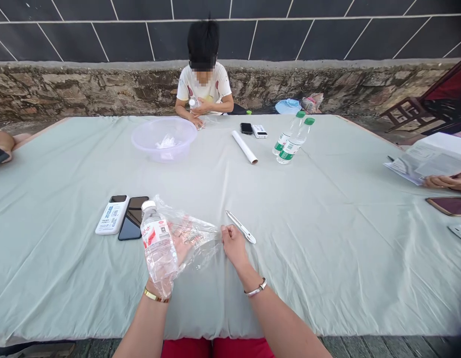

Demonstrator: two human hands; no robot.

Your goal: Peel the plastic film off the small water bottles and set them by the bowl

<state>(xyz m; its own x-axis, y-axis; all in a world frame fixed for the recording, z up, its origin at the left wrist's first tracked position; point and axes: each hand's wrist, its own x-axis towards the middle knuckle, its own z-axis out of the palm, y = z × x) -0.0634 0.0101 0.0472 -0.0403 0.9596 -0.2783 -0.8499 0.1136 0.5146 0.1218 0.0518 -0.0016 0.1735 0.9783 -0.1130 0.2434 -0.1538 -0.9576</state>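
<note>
A clear plastic bottle (159, 243) with a white cap and a red-and-white label is held at the thumb side of my left hand (182, 244). The thumb is hidden by the bottle, while the other fingers extend to the right beneath thin clear plastic film (206, 236). This crinkled film spreads beside the bottle and across the hand; whether it also encloses the bottle I cannot tell. My right hand (233, 244) is closed, pinching the film's gathered right end. Just beyond it lies a silver-white pen (240, 226).
Left of the bottle lie a dark phone (134, 219) and a white power bank (113, 215). Farther back are a purple basin (140, 144), a white roll (244, 147) and two green-capped bottles (290, 146). A person (204, 89) sits opposite, holding a bottle; at right, another hand holds papers (435, 156).
</note>
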